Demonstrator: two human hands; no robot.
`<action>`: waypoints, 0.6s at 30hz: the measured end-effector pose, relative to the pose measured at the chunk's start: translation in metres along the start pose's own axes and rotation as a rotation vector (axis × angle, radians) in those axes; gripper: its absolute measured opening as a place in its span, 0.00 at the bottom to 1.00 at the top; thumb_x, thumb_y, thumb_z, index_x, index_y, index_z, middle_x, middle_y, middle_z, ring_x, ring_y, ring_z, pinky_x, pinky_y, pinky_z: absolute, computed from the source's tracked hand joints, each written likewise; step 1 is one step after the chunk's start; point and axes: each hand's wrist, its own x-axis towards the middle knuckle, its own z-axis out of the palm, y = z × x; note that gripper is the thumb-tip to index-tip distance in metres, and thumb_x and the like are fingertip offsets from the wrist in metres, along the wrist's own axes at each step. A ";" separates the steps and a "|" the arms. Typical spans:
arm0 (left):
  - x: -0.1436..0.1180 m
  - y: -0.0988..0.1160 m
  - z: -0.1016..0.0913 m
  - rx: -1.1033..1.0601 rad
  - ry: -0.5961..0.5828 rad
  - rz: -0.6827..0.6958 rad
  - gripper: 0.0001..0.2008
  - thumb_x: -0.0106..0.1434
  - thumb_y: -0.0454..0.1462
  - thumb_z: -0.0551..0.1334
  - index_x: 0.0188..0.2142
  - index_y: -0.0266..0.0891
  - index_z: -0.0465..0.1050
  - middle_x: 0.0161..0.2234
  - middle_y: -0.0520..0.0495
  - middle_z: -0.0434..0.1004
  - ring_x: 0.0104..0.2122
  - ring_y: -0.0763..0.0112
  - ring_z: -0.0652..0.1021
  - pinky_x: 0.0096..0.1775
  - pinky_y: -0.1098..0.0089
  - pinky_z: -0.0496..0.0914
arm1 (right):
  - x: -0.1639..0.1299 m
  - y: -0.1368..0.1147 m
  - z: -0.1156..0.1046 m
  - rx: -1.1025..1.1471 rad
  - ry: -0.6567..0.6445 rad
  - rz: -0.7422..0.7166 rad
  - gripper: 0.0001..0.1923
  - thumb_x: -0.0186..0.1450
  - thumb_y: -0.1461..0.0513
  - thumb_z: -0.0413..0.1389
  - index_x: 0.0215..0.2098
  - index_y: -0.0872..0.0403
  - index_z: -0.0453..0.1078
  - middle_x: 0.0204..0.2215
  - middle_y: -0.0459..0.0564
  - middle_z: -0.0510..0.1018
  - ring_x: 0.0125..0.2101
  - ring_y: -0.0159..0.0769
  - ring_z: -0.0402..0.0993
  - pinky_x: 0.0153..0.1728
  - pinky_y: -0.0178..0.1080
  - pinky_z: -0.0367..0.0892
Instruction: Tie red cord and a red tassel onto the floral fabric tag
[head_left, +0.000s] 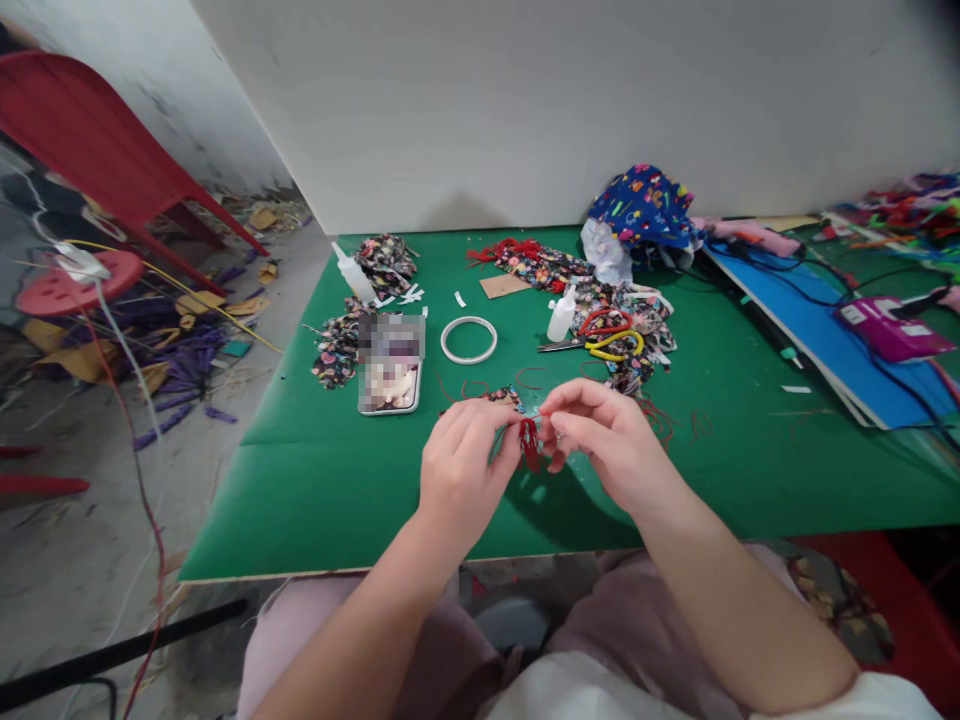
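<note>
Head view: What looks like a binding step, calling next for steady tension, plays out before me: the left hand (466,458) pinches a red cord bundle (531,447), five o'clock from the white ring (469,360), its long axis running twelve to six, loose end apparently at six; the right hand (615,440) pinches a thin red strand (543,415).

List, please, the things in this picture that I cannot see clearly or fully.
All in the head view:
Red bundle: too small to tell its strands apart.
Patterned cloth behind the left hand: partly hidden by that hand.
Phone: much of the screen covered by pixel blocks.
Red chair: cut off by the left edge.
</note>
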 end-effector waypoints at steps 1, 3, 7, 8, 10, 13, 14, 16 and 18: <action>0.000 -0.001 0.000 0.012 0.005 0.021 0.06 0.58 0.27 0.59 0.35 0.37 0.67 0.32 0.49 0.75 0.35 0.72 0.74 0.41 0.70 0.69 | 0.000 -0.001 -0.001 0.002 -0.024 0.027 0.03 0.58 0.61 0.58 0.30 0.53 0.70 0.21 0.42 0.74 0.21 0.27 0.71 0.18 0.28 0.69; 0.000 -0.002 0.000 0.038 0.014 0.061 0.07 0.57 0.27 0.59 0.35 0.37 0.67 0.32 0.48 0.76 0.35 0.72 0.74 0.41 0.69 0.70 | 0.000 -0.002 -0.002 -0.006 -0.054 0.079 0.08 0.59 0.58 0.57 0.27 0.54 0.69 0.19 0.42 0.72 0.19 0.26 0.69 0.15 0.27 0.66; 0.000 -0.003 0.000 0.089 0.014 0.108 0.08 0.57 0.27 0.60 0.36 0.36 0.68 0.33 0.46 0.77 0.37 0.69 0.75 0.41 0.67 0.70 | 0.000 0.000 -0.002 -0.090 -0.058 0.176 0.17 0.61 0.51 0.53 0.24 0.56 0.67 0.15 0.43 0.69 0.16 0.26 0.67 0.12 0.27 0.64; -0.001 -0.003 0.000 0.099 0.016 0.117 0.08 0.57 0.27 0.60 0.36 0.36 0.68 0.33 0.45 0.77 0.37 0.68 0.75 0.41 0.66 0.70 | 0.000 0.001 -0.001 -0.114 -0.064 0.195 0.17 0.61 0.50 0.53 0.24 0.56 0.68 0.15 0.43 0.69 0.16 0.26 0.67 0.12 0.27 0.64; -0.001 -0.004 0.000 0.118 0.020 0.133 0.07 0.57 0.28 0.60 0.36 0.36 0.68 0.33 0.45 0.77 0.36 0.67 0.76 0.40 0.65 0.70 | 0.001 0.003 0.000 -0.150 -0.069 0.203 0.16 0.59 0.51 0.55 0.25 0.55 0.68 0.16 0.42 0.70 0.16 0.26 0.67 0.13 0.27 0.64; -0.002 -0.003 0.000 0.130 0.016 0.149 0.07 0.57 0.28 0.60 0.36 0.36 0.69 0.32 0.45 0.78 0.36 0.66 0.76 0.39 0.65 0.71 | 0.003 0.005 0.002 -0.169 -0.031 0.162 0.12 0.56 0.53 0.59 0.26 0.55 0.69 0.18 0.41 0.71 0.19 0.26 0.69 0.15 0.27 0.66; -0.002 -0.003 0.001 0.128 0.015 0.152 0.07 0.57 0.28 0.60 0.36 0.36 0.69 0.32 0.45 0.78 0.36 0.66 0.76 0.40 0.65 0.71 | 0.004 0.005 0.003 -0.167 -0.015 0.155 0.12 0.55 0.54 0.60 0.27 0.54 0.69 0.19 0.41 0.72 0.19 0.26 0.70 0.16 0.28 0.67; -0.002 -0.003 0.001 0.119 0.017 0.158 0.08 0.56 0.28 0.60 0.36 0.36 0.69 0.32 0.45 0.78 0.37 0.67 0.76 0.40 0.65 0.71 | 0.006 0.006 0.003 -0.160 0.010 0.151 0.12 0.53 0.54 0.61 0.27 0.55 0.69 0.19 0.42 0.73 0.20 0.27 0.71 0.18 0.29 0.68; -0.002 -0.004 0.001 0.108 0.025 0.161 0.08 0.56 0.28 0.61 0.36 0.36 0.69 0.32 0.46 0.77 0.37 0.67 0.76 0.41 0.66 0.71 | 0.007 0.007 0.002 -0.167 0.023 0.146 0.12 0.53 0.55 0.61 0.27 0.55 0.69 0.19 0.42 0.73 0.19 0.27 0.71 0.20 0.30 0.68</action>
